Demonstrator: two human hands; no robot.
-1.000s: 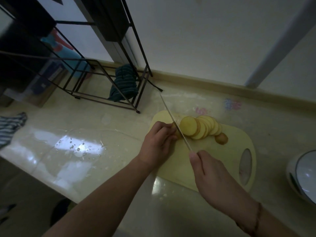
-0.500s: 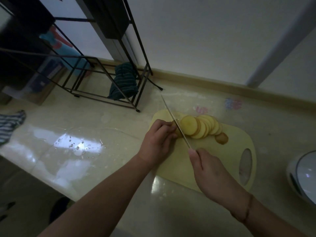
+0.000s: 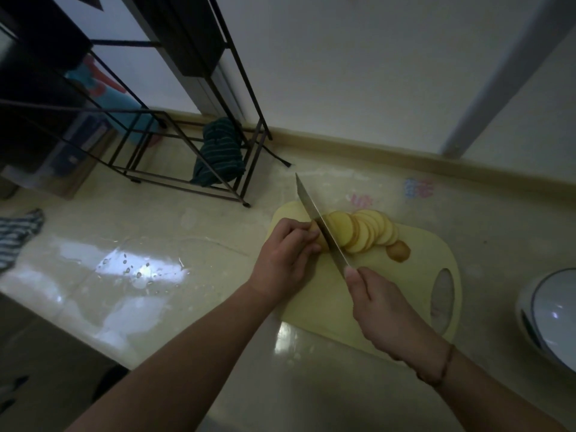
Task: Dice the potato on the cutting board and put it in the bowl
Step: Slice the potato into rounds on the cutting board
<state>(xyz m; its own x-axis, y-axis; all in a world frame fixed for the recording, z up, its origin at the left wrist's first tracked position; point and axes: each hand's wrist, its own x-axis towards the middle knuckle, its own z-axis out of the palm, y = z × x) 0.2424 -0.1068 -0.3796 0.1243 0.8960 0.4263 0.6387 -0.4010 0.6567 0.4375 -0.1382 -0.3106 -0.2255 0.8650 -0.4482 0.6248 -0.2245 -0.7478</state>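
A pale yellow cutting board [image 3: 414,266] lies on the counter. On it a row of round potato slices [image 3: 364,232] leans to the right, with a brown end piece [image 3: 398,251] beside it. My left hand [image 3: 283,260] presses down on the small uncut end of the potato [image 3: 314,227], mostly hidden by my fingers. My right hand [image 3: 383,310] grips the handle of a knife [image 3: 321,227] whose blade stands between my left fingers and the slices. A white bowl [image 3: 551,313] sits at the right edge of the view.
A black wire rack [image 3: 187,145] stands at the back left with a dark striped cloth [image 3: 218,154] under it. Another striped cloth [image 3: 15,235] lies at the far left. The glossy counter [image 3: 140,275] is wet left of the board. A wall runs behind.
The knife blade has shifted slightly left along the potato and the slices have fanned out further right. My left hand stays on the shrinking end piece.
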